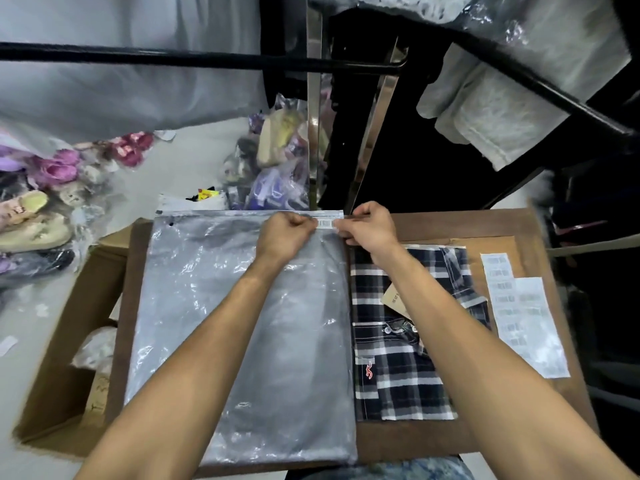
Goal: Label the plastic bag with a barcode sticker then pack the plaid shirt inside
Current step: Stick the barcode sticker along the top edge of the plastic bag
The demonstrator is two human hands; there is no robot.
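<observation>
Forearms converge; barcode sticker between both grips.

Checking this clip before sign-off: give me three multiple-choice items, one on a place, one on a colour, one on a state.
1. Where is the white barcode sticker being held?
A. far right corner of the clear plastic bag
B. near left corner
C. on the shirt

2. What colours is the folded plaid shirt?
A. red and yellow
B. dark navy and white
C. green

3. Where is the shirt now?
A. inside the bag
B. hanging up
C. flat on the brown table, beside the bag

Answers: 1 A, the left hand and right hand pinch the sticker at that corner; 2 B, the checks show it; 3 C, it lies right of the bag.
</observation>
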